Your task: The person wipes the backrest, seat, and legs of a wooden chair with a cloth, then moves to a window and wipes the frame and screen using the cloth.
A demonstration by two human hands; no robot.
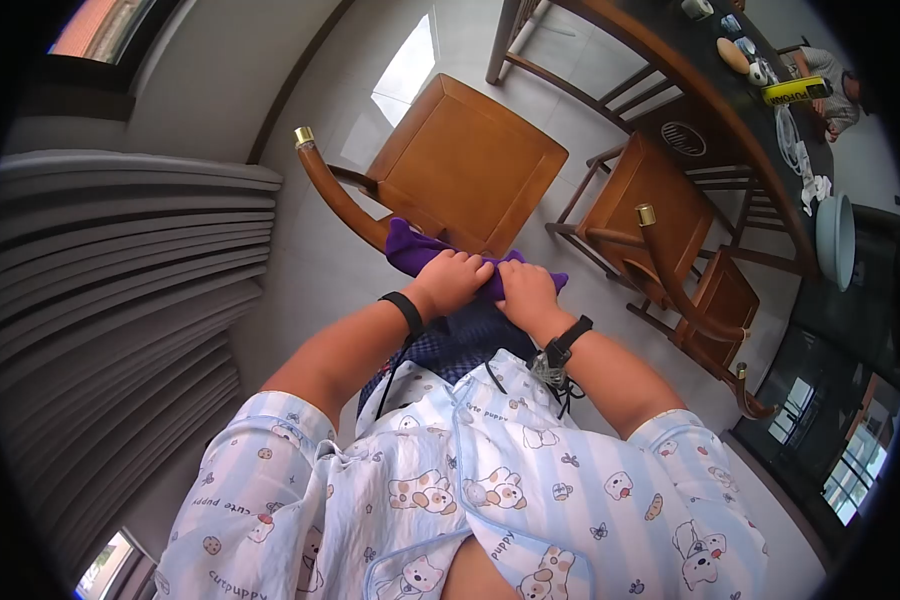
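A purple cloth (pixel 407 250) is held low in front of the body by both hands, at the near edge of a wooden chair seat (pixel 470 160). Its long axis is laid roughly from left to right, with the left end tipped slightly to the far side and the right end slightly nearer.

The cloth's left half is covered by the left hand (pixel 454 280), its fingers curled over and closed on the fabric; the right half is gripped likewise by the right hand (pixel 530 297). The two are set side by side, with their inner fingertips nearly meeting at the middle. A longer loose end is left showing beyond the left hand than beyond the right.

From the cloth's left end, the chair's curved rail (pixel 330 197) is seen to run left and far, up to a brass cap (pixel 303 135); to this visible stretch the left hand is the nearer. Whether the rail is touched by the cloth or merely hidden by it cannot be told. A second wooden chair (pixel 632 200) is placed to the right, well apart from the cloth.
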